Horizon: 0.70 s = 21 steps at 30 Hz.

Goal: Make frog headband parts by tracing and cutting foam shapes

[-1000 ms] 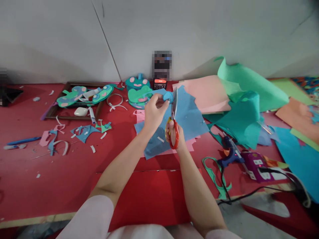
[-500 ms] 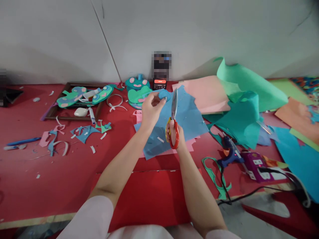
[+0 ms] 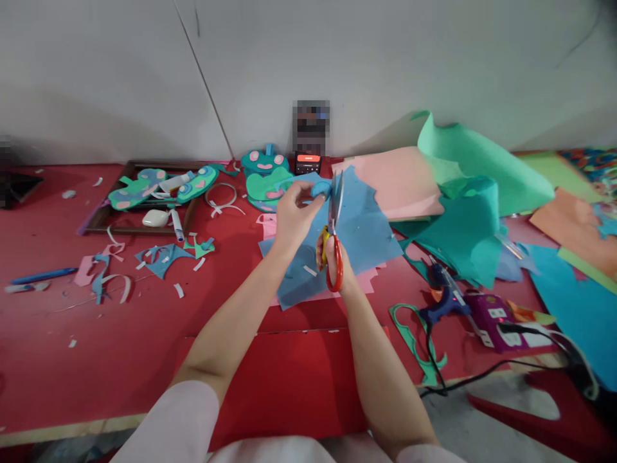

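Note:
My left hand (image 3: 295,215) is raised over the red table, its fingers pinched on a small blue felt piece (image 3: 320,188). Just right of it, my right hand (image 3: 332,257) grips the red and yellow handles of a pair of scissors (image 3: 333,225). The blades point up and meet the edge of the small blue piece. Beneath both hands lies a large blue felt sheet (image 3: 359,231) on top of a pink one.
Pink, green and teal felt sheets (image 3: 463,193) pile up at the right. A blue glue gun (image 3: 446,297), its cable and a purple power strip (image 3: 496,316) lie front right. Frog-shaped felt pieces (image 3: 265,177), a wooden frame (image 3: 103,218) and scattered scraps sit at the left.
The small blue piece turned in my left hand's fingers and came back against the scissor blades. The view shifted slightly.

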Each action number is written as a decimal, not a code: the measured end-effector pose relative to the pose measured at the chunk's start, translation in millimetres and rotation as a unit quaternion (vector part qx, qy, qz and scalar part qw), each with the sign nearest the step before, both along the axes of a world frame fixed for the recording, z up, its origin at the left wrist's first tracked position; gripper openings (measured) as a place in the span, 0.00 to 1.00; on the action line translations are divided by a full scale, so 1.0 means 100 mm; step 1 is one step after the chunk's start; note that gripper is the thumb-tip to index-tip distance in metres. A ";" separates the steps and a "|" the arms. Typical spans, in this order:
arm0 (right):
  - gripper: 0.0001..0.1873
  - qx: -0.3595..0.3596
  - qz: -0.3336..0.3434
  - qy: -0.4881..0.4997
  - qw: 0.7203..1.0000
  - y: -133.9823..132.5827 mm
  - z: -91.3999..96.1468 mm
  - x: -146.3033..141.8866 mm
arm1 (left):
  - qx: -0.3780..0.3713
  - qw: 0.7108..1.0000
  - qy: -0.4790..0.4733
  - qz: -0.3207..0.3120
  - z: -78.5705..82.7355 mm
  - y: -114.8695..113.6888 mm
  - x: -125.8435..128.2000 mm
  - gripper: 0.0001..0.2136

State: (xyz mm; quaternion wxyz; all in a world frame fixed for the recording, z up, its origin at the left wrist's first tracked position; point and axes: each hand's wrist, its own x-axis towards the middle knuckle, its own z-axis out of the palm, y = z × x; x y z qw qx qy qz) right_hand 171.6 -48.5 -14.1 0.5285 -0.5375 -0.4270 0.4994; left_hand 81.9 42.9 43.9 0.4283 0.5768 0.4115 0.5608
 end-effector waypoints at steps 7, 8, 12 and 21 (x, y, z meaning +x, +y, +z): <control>0.30 -0.002 -0.001 0.005 1.000 0.00 0.00 0.00 | -0.025 1.000 -0.007 0.006 0.04 -0.04 0.03 0.04; 0.30 -0.002 0.001 0.003 1.000 0.00 0.00 0.00 | -0.031 0.999 -0.010 0.011 0.04 -0.05 0.03 0.04; 0.30 -0.001 0.012 0.000 1.000 -0.01 0.01 0.01 | -0.049 0.998 -0.034 0.015 0.03 -0.06 0.05 0.05; 0.29 0.001 0.022 -0.039 0.999 -0.02 0.02 0.02 | -0.034 0.999 -0.006 0.037 0.06 -0.08 0.05 0.06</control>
